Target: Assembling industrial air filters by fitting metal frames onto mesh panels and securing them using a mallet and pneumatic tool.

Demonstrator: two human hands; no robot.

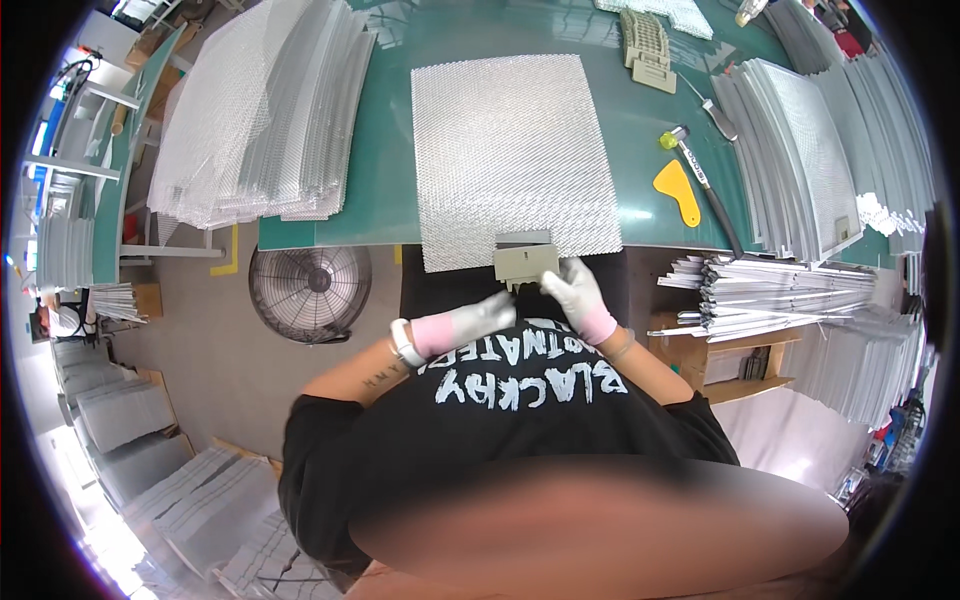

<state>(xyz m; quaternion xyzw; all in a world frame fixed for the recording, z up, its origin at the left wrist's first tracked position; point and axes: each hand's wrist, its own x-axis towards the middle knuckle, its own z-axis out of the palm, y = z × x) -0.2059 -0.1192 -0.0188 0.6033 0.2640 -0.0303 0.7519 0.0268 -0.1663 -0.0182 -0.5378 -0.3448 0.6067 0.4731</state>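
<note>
A silvery mesh sheet [515, 150] lies on the green table in front of me, its near edge overhanging toward my body. At that near edge sits a beige plastic piece [526, 264] with small prongs on its lower side; a grey strip shows just behind it. My right hand [580, 300], in a white and pink glove, closes on the right end of the beige piece. Just below the piece is my left hand [480, 318], gloved alike, with its fingers stretched toward the prongs and apparently apart from them.
Stacks of mesh sheets [260, 120] stand on the green table [390, 200] at left, and framed panels [785, 160] at right. Beige plastic parts [648, 50], a screwdriver [717, 118], a hammer [705, 185] and a yellow scraper [678, 190] lie right of the sheet. A fan [312, 285] stands at left.
</note>
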